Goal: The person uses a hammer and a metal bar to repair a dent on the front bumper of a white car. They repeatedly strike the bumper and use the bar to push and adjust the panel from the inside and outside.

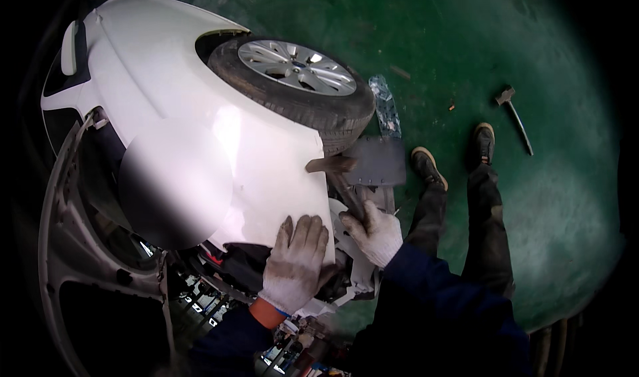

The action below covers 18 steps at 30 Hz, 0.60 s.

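My right hand point(377, 233), in a whitish work glove, is closed round the handle of a hammer point(344, 189). The hammer's rusty brown head is over the front edge of a white car fender point(279, 157), just below the wheel; whether it touches the panel I cannot tell. My left hand point(297, 260), in a soiled glove with an orange cuff, lies flat with fingers stretched out on the fender's lower front corner. Exposed front parts of the car point(353, 260) show between and below my hands.
A wheel point(296, 77) with a silver rim sits in the arch, turned outward. The hood point(56, 244) stands raised at the left. On the green floor point(439, 44) lie a sledgehammer point(516, 114) and a crumpled plastic-like strip point(386, 107). A dark flat panel point(377, 161) is near my feet.
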Each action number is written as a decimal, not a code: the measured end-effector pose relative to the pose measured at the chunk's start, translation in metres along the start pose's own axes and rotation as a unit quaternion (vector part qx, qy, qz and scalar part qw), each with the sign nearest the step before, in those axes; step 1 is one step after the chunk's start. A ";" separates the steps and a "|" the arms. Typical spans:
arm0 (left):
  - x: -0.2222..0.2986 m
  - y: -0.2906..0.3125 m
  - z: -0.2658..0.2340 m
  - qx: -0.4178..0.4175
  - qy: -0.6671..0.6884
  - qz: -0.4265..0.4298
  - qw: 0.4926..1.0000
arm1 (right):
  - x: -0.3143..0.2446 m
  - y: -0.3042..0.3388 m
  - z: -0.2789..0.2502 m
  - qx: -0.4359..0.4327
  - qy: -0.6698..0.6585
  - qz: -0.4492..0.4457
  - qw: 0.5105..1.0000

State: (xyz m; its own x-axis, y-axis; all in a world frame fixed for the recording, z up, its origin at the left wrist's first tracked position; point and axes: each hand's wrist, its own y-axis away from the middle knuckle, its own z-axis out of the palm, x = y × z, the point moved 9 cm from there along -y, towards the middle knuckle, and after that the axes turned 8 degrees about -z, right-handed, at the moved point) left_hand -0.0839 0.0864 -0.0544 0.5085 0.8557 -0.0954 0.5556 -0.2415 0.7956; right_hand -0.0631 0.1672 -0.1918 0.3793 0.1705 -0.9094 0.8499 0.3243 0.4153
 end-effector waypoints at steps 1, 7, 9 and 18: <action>0.000 0.000 -0.002 0.013 0.004 0.006 1.000 | -0.002 0.001 0.006 -0.032 0.000 0.001 0.999; 0.014 0.011 0.007 -0.004 0.013 0.039 0.999 | -0.004 0.001 -0.003 -0.019 0.025 -0.015 0.999; 0.021 0.016 0.013 -0.028 0.004 0.052 0.998 | 0.001 0.003 -0.005 -0.023 0.034 -0.006 0.999; 0.032 0.029 0.019 -0.020 0.016 0.089 0.996 | 0.011 0.033 0.001 -0.002 -0.029 0.007 1.000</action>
State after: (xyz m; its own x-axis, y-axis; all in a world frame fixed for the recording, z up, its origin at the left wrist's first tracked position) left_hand -0.0389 0.0983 -0.0451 0.5745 0.8157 0.0681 0.4315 -0.3725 0.8216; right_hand -0.0308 0.1789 -0.1879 0.4127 0.1204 -0.9029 0.8424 0.3267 0.4286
